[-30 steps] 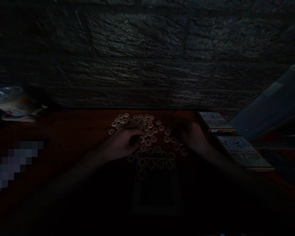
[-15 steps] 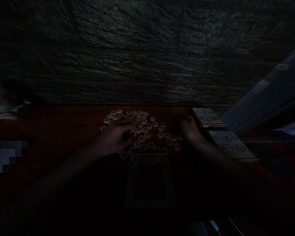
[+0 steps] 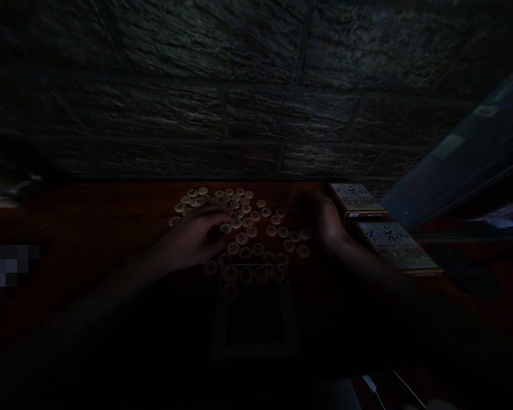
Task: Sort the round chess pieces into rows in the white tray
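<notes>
Reddish table point(image 3: 119, 208), stone wall point(image 3: 256, 114) behind, 2 boxes point(image 3: 395, 244); left hand point(image 3: 199, 230) over discs point(image 3: 241, 238), right hand point(image 3: 328, 223) shadowed; cannot tell if fingers point(image 3: 219, 217) grasp.

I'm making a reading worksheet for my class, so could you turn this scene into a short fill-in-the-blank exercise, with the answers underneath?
1. On the right side of the table, the number of boxes is ____.
2. Some round pieces carry dark marks, while others carry ____ ones.
3. Behind the table rises a rough stone ____.
4. The hand nearer the boxes is the person's ____ one.

Missing words: two; red; wall; right.
</notes>
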Demonstrator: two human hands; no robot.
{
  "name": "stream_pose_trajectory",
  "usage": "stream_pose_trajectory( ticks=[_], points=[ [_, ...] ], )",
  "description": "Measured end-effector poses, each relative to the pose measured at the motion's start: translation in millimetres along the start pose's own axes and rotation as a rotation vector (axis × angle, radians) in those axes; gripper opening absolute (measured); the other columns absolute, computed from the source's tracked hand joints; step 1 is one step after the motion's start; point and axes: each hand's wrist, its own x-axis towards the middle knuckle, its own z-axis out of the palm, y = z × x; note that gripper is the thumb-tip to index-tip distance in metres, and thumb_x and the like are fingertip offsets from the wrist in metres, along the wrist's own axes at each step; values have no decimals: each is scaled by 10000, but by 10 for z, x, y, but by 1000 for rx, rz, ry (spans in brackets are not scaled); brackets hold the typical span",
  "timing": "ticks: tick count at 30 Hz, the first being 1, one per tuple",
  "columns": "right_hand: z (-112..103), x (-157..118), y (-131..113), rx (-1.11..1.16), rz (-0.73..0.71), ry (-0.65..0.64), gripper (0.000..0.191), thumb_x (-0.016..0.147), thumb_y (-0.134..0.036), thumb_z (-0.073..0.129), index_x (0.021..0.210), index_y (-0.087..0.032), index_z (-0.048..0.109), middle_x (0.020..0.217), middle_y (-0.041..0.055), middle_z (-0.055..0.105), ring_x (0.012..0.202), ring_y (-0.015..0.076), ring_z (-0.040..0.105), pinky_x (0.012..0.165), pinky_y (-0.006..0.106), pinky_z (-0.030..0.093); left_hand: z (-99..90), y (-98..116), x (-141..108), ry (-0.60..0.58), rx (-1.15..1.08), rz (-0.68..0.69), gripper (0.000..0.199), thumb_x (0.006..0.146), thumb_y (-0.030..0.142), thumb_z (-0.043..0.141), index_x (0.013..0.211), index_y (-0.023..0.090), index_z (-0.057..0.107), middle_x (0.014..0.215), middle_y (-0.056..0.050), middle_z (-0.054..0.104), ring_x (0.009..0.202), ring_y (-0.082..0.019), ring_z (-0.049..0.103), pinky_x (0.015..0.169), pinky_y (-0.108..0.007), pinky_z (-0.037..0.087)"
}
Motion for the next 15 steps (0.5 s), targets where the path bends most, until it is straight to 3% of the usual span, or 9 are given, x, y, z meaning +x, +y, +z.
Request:
stream_pose_trajectory(
  ticks=[7, 15],
  points=[
    [-31, -94, -160, 124, 81, 64, 352, 912, -458, 484, 884, -205, 728, 953, 67, 768, 942, 264, 700, 827, 378, 551, 6, 22, 4, -1, -34, -2, 276, 936, 273, 561, 1163, 206, 703, 1132, -69, 729, 1051, -241, 677, 896, -370, 541],
    [-38, -75, -155, 80, -1, 70, 274, 857, -362, 558, 929, -168, 738, 965, 70, 758, 948, 248, 686, 846, 373, 518, 17, -4, 3, 24, -41, -29, 266, 979, 271, 533, 1181, 192, 686, 1190, -75, 726, 1106, -232, 670, 966, -373, 527]
  ],
)
